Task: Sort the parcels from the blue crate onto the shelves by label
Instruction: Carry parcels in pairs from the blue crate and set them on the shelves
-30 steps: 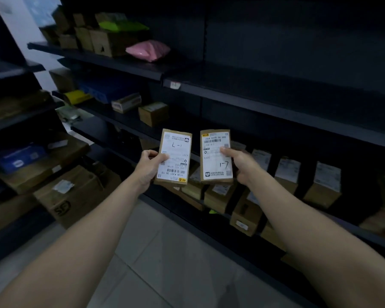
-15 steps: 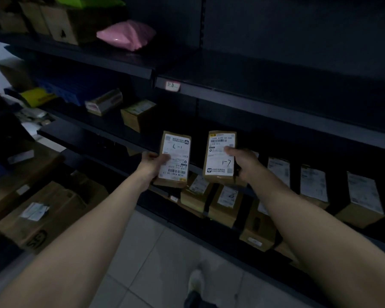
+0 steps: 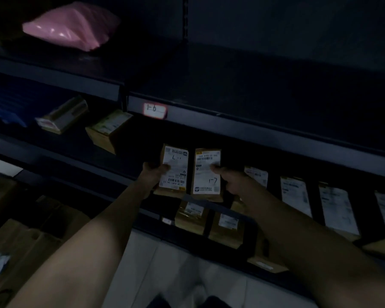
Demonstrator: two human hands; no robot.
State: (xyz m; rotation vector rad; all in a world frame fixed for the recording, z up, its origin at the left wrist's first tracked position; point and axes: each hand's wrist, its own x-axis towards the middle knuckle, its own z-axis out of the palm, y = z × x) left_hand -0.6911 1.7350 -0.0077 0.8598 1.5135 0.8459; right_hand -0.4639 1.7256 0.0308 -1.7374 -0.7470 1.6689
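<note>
head view has closed in: a 1-6 tag now reads above centre; my left hand grips the left parcel, right hand the right parcel, mid-frame, both seemingly marked 1-7, so not here

Two small brown cardboard parcels were held up, and about ten more sat on dark shelves. There was one pink plastic bag and one white tag.

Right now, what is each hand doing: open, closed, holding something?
Left hand: closed, holding the left parcel.
Right hand: closed, holding the right parcel, marked 1-7.
</note>
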